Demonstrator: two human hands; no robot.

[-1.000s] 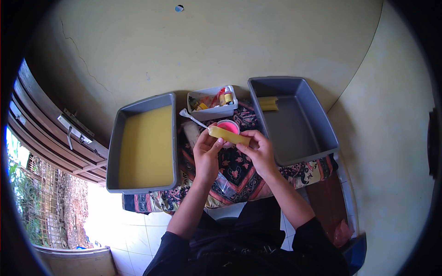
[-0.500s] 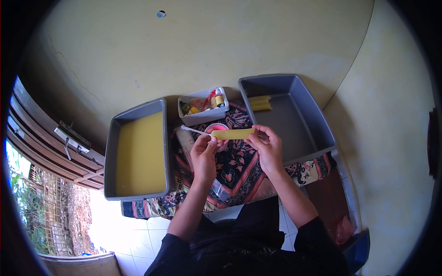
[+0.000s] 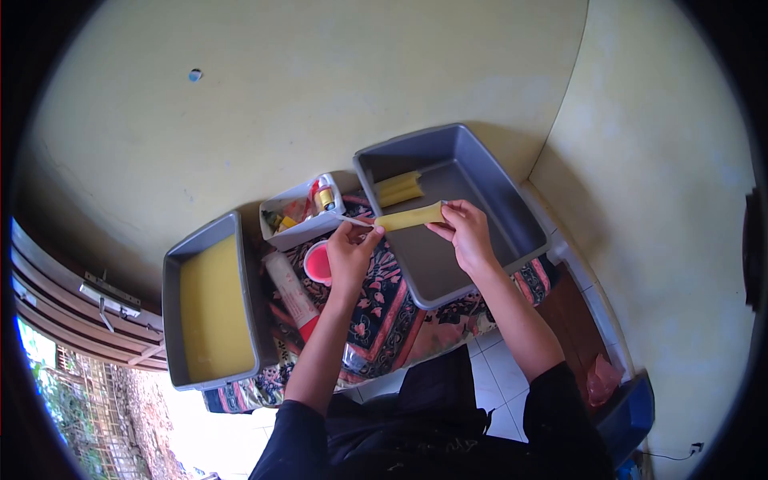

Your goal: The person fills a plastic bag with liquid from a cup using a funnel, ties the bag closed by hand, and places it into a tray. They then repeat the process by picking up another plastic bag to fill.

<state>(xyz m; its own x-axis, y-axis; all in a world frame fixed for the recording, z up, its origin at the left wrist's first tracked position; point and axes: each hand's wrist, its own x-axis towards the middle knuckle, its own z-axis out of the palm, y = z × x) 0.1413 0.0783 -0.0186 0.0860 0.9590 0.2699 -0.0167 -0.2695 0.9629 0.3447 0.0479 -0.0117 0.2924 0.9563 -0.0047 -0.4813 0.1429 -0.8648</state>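
Note:
A long, narrow yellow plastic pouch (image 3: 410, 218) stretches level between my hands, with a thin whitish tail (image 3: 352, 219) at its left end. My left hand (image 3: 349, 250) pinches it near the base of that tail. At the other end, the fingers of my right hand (image 3: 466, 230) grip the tip. Both hands are raised in front of the grey tray (image 3: 428, 300) on the right. Similar yellow pouches (image 3: 398, 189) lie side by side inside that tray. Below and left of my left hand is a tub of pink stuff (image 3: 318, 262).
A second grey tray (image 3: 256, 312) holds yellow liquid (image 3: 214, 308) on the left. Between the trays are a white box (image 3: 300, 232) of bottles and small items and a long packet (image 3: 288, 288). Patterned cloth (image 3: 360, 320) covers the table. A blue bin (image 3: 628, 420) stands lower right.
My view has turned toward the right, so the trays appear tilted and farther left. The pouch stays in both hands and is now in front of the right tray.

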